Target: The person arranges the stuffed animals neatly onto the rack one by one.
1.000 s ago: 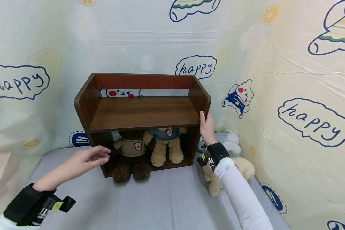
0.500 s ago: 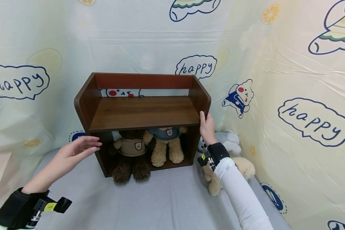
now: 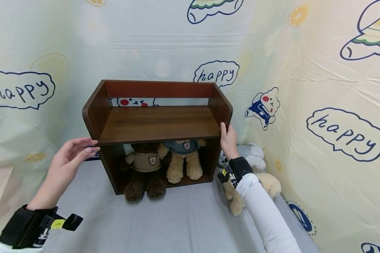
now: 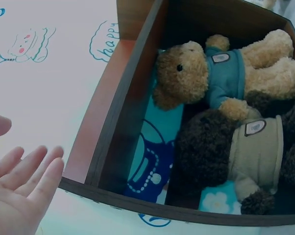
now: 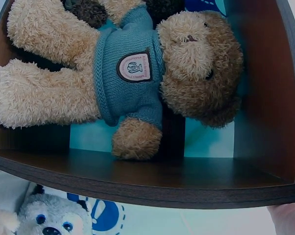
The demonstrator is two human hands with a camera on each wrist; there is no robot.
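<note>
A dark brown wooden shelf [image 3: 159,123] stands upright, its upper tier bare. Below, a dark brown teddy bear [image 3: 145,163] in a beige sweater sits beside a light brown teddy bear [image 3: 183,161] in a blue sweater. The dark bear's feet stick out past the front; in the head view the board hides part of both heads. My right hand [image 3: 229,142] holds the shelf's right side panel at its front edge, halfway up. On the left, my left hand [image 3: 66,156] has its fingers extended, fingertips right at the left panel's front edge.
Right of the shelf, a grey-and-white plush husky [image 3: 254,156] and a beige plush toy [image 3: 267,184] lie beside my right forearm. A grey cloth [image 3: 164,225] covers the table. Printed fabric walls [image 3: 152,42] enclose the back and sides.
My left hand has moved left and up, from before the lower compartment's left side to the panel's outer edge. My right hand, the shelf and the bears have stayed put.
</note>
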